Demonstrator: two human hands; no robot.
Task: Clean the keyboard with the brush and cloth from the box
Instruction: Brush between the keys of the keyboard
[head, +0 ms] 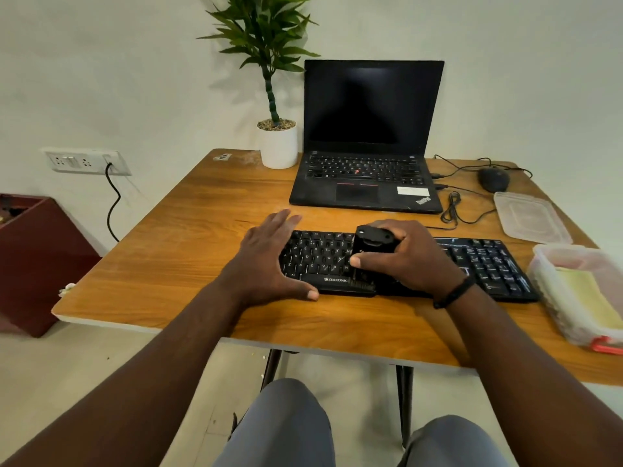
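Head view is showing a black keyboard (404, 264) lying mid-frame. Right hand (409, 256) is gripping a black brush (371, 251), bristles touching the keys. Left hand (269, 261), fingers straight, is pressing the keyboard's left end.

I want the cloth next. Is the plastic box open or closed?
Open. The plastic box at the table's right edge has no lid on; its clear lid lies flat beside it, nearer the mouse.

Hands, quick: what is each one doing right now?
Left hand: open, fingers straight, resting on the keyboard's left end.
Right hand: curled around the black brush, bristles down on the keys.
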